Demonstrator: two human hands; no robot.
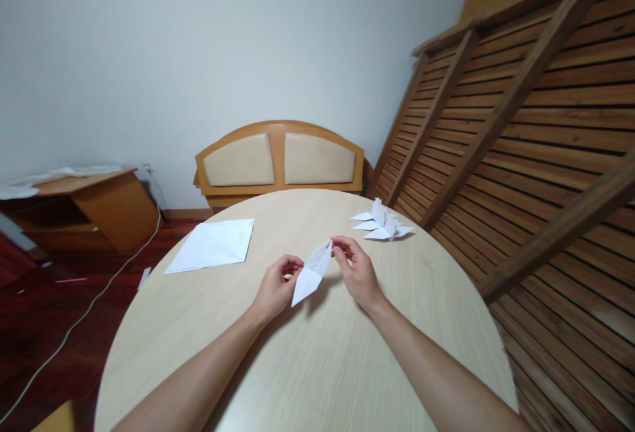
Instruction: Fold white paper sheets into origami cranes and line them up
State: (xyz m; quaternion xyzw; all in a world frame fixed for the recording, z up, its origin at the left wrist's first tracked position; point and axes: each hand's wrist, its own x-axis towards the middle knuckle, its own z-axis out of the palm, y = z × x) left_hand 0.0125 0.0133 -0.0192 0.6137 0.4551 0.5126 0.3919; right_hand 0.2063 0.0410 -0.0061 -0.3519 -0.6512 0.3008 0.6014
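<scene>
A white piece of folded paper, long and diamond-shaped with creases across it, is held a little above the table between my two hands. My left hand pinches its left edge near the middle. At the upper right tip, the thumb and fingers of my right hand are closed on the paper. Beyond my right hand lies a cluster of white folded paper figures with pointed ends. Left of my hands, a stack of white paper sheets with faint creases rests on the table.
The round pale wooden table stands in front of me. Behind it is a padded headboard against the wall. A slatted wooden frame leans along the right side. To the left are a low wooden desk and a white cable on the floor.
</scene>
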